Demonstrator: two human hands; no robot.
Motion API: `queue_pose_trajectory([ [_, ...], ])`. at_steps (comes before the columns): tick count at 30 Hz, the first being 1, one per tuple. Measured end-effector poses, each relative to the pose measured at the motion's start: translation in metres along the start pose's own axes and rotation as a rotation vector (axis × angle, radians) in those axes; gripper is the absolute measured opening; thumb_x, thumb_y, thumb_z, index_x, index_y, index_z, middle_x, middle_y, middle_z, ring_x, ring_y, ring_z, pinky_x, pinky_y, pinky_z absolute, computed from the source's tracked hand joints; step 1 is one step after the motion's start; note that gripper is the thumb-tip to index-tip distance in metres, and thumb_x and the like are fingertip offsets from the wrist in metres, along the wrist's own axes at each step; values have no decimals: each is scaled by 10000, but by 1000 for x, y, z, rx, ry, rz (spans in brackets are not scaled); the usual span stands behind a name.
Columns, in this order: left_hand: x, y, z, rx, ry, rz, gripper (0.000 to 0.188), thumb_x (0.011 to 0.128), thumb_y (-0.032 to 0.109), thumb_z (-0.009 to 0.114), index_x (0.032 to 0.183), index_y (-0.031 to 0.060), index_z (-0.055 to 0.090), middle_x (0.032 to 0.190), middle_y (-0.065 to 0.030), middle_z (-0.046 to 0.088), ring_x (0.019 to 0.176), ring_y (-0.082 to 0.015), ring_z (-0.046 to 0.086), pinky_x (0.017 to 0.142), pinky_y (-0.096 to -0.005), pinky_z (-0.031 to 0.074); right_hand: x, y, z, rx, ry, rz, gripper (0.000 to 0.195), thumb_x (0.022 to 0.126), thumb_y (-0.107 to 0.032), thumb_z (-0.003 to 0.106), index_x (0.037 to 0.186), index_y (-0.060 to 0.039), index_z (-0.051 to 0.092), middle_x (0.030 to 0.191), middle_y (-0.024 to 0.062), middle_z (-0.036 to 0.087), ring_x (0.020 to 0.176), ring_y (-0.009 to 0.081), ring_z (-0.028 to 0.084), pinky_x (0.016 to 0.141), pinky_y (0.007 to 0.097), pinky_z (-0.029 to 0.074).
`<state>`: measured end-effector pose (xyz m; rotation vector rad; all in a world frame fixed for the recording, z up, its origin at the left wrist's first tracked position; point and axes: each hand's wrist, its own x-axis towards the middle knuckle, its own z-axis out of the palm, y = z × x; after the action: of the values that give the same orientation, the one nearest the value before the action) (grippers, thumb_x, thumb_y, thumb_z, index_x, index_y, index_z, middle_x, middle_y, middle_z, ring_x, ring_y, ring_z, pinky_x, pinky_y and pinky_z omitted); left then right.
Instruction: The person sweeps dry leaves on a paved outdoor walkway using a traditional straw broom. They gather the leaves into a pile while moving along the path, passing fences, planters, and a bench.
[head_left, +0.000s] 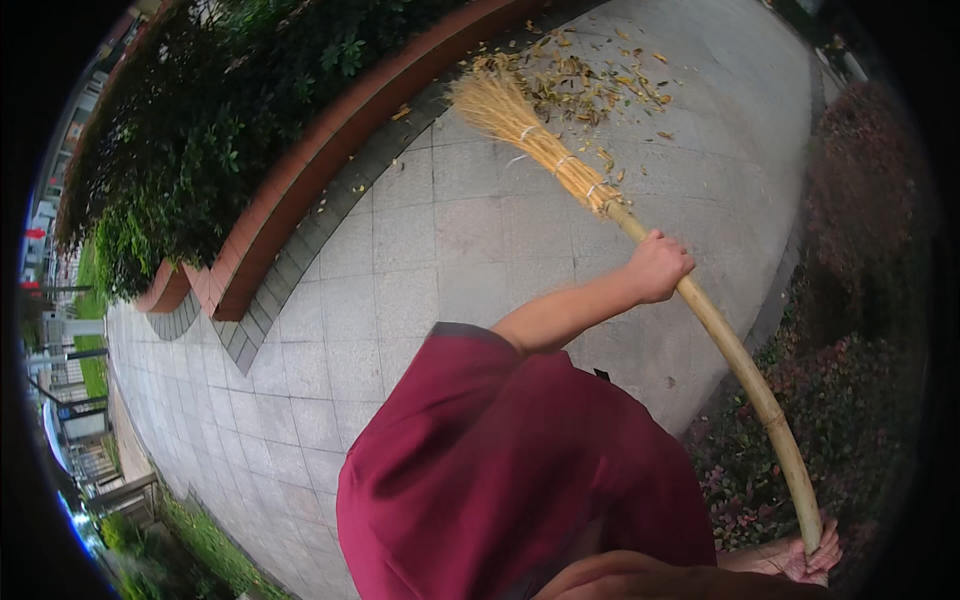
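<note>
A straw broom with a bamboo handle reaches from the lower right up to its bound bristle head. My left hand is wrapped around the handle a little below the bindings. At the handle's far end, near the bottom right, my right hand grips it; part of that hand is hidden behind the handle. The bristles rest at the edge of a pile of dry yellow and brown leaves on the paving. A few loose leaves lie beside the binding ties.
Grey paving slabs stretch ahead and left. A low red-tiled planter wall with dense green shrubs borders the upper left. Reddish shrubs stand close on the right. Grass edges the lower left.
</note>
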<state>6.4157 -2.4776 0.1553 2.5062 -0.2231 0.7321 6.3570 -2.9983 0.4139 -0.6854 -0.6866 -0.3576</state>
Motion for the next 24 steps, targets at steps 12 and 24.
queue_pose_trajectory([
  [12, -248, -194, -160, 268, -71, -861, 101, 681, 108, 639, 776, 131, 615, 808, -62, 622, 849, -292, 600, 778, -411, 404, 4, 460, 166, 363, -189, 902, 289, 812, -127, 708, 793, -161, 421, 595, -65, 456, 585, 77, 451, 706, 277, 333],
  [24, -97, -368, -123, -41, 54, -601, 129, 609, 52, 667, 694, 128, 607, 751, -63, 581, 822, -304, 571, 752, -425, 400, 85, 483, 280, -105, -183, 692, 271, 861, -169, 637, 835, -135, 369, 581, -76, 376, 584, 60, 397, 746, 277, 330],
])
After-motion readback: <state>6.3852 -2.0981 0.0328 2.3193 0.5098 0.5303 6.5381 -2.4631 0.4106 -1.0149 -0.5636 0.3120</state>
